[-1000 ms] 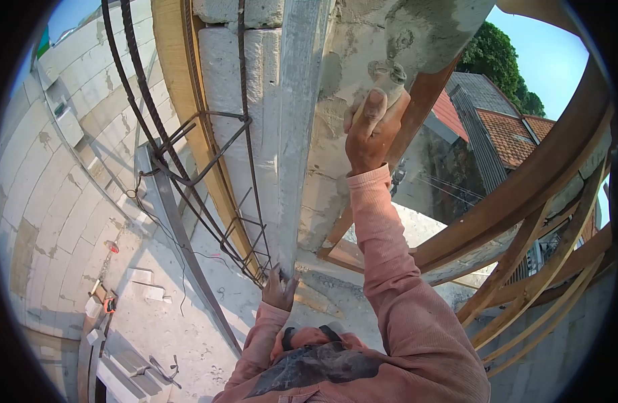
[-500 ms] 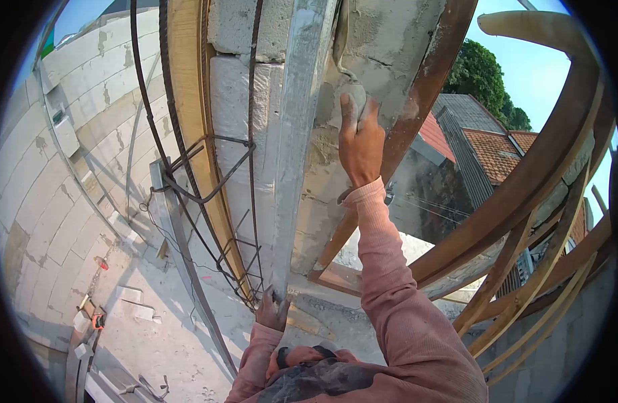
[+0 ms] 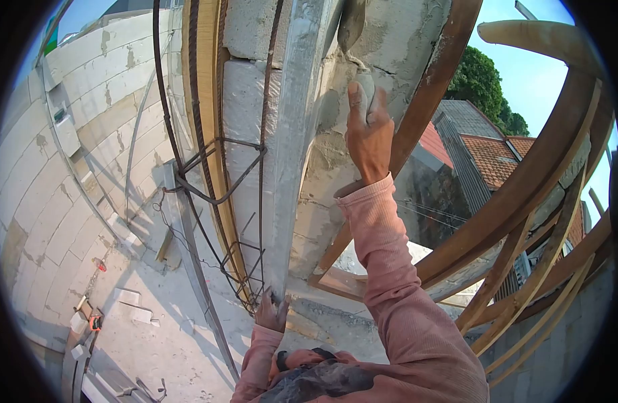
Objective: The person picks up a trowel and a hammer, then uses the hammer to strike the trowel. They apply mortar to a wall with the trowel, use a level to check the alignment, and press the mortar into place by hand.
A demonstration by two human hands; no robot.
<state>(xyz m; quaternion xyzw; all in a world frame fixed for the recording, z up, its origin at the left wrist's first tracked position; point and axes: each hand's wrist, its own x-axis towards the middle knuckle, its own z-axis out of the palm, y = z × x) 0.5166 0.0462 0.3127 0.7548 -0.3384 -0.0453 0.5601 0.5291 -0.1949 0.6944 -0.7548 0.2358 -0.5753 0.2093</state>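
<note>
My right hand [image 3: 371,138] is wrapped round the handle of a trowel [image 3: 352,27], whose blade points up against the mortar-covered block wall [image 3: 406,33]. Lower down, my left hand [image 3: 271,313] grips the lower part of a long upright metal bar [image 3: 292,134], its fingers at the bar's edge. The bar runs along the wall edge, between white blocks [image 3: 245,101] and the mortared face. Mortar smears show beside the trowel blade.
Steel rebar [image 3: 201,121] and a wooden plank [image 3: 196,67] stand left of the bar. A brown wooden frame [image 3: 433,87] edges the wall at the right, near curved timbers [image 3: 517,208]. A block wall [image 3: 87,134] rises at the far left.
My right hand and the trowel have shifted slightly right and now sit a little lower on the wall. The rebar and plank appear further right in view. My left hand stays at the bar.
</note>
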